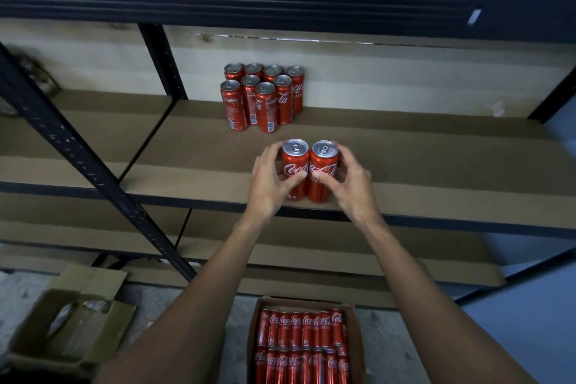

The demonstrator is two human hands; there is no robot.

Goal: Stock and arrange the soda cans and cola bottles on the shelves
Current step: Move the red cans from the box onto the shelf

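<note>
The left Coca-Cola can (294, 165) is gripped by the curled fingers of the left hand (268, 181), and the right Coca-Cola can (322, 171) by those of the right hand (349, 184). Both are held upright and touching near the front edge of the shelf (436, 159). Eight grouped cans (265, 103) are seen at the back, well apart. On the floor below, a cardboard box (254, 321) is packed with two rows of cans.

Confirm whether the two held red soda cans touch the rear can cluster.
No: bare brown shelf board separates the pair from the cluster.
</note>
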